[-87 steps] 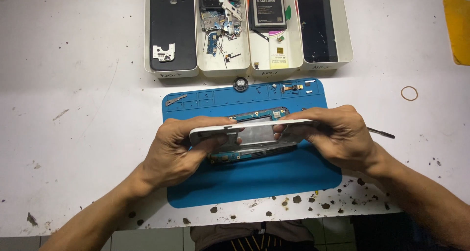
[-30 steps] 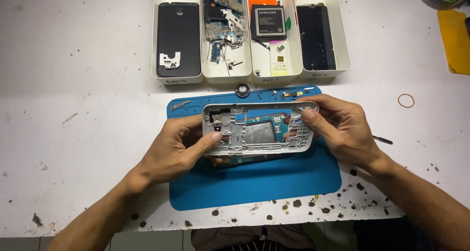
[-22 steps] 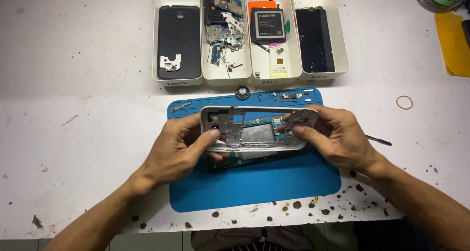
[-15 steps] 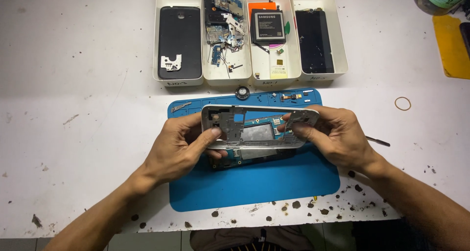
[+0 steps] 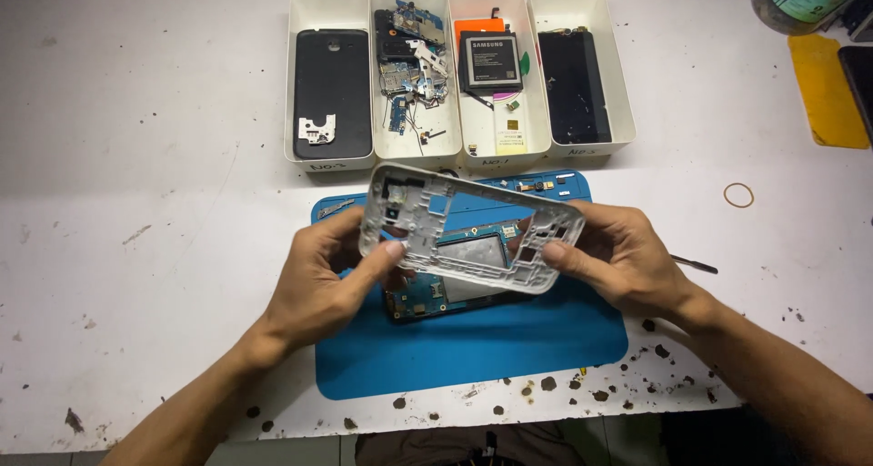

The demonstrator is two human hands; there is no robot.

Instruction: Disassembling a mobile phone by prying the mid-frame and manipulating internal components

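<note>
A white plastic phone mid-frame is lifted off the phone body and held tilted above the blue work mat. My left hand grips its left end, thumb on the near edge. My right hand pinches its right end. Below the frame, on the mat, lies the opened phone body with its circuit board and a metal shield showing, partly hidden by the frame and my left hand.
Four white trays stand in a row behind the mat: one with a black back cover, one with circuit parts, one with a battery, one with a black screen. A rubber band and a thin metal tool lie to the right.
The white mid-frame has come up off the phone body, which now lies on the mat. Both hands raised it and tilted its left end up.
</note>
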